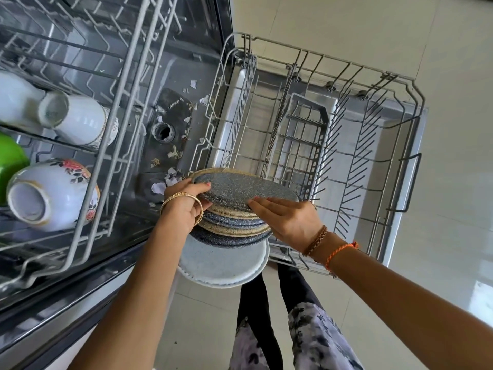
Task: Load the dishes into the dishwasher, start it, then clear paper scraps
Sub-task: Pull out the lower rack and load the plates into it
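Over the open dishwasher, left hand (184,201) fingers curl round a plate stack (234,209) — right hand (288,217) fingers lie flat, together, on the top plate (240,188) — beside the pulled-out lower rack (333,145); paper scraps (170,180) litter the tub floor.

Speckled grey and tan plates (234,209); floral white cup (53,193); green bowl (10,161).

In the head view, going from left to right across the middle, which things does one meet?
Green bowl → floral cup → paper scraps → stack of plates → cutlery basket → lower rack.
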Available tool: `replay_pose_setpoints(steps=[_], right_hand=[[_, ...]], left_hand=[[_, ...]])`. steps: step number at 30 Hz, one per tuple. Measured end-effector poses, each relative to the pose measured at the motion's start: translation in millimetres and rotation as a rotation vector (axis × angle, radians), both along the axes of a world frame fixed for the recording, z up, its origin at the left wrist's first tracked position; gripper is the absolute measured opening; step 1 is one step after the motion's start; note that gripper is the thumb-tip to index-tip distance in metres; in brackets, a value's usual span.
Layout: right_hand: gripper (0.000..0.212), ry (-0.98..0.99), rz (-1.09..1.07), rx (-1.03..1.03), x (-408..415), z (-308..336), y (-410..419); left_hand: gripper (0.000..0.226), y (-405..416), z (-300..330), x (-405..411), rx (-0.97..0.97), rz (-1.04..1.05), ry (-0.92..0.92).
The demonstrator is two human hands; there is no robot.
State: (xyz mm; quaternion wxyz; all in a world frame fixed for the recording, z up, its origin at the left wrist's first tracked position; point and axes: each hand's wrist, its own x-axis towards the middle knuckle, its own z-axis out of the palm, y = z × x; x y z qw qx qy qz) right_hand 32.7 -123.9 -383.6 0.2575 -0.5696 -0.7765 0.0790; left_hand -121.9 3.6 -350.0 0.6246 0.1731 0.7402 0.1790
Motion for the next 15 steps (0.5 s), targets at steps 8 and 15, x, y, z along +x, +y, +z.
replay_pose_setpoints(steps=[8,15], right_hand=[[0.03,0.052,0.011,-0.069,0.8,-15.4,3.7],[0.024,0.157,0.008,-0.202,-2.1,-18.8,9.2]], left_hand=[[0.021,6.6,-21.6,-3.1,0.023,-0.028,-0.038],[0.048,10.0,-26.7,-3.7,0.027,-0.047,-0.032]])
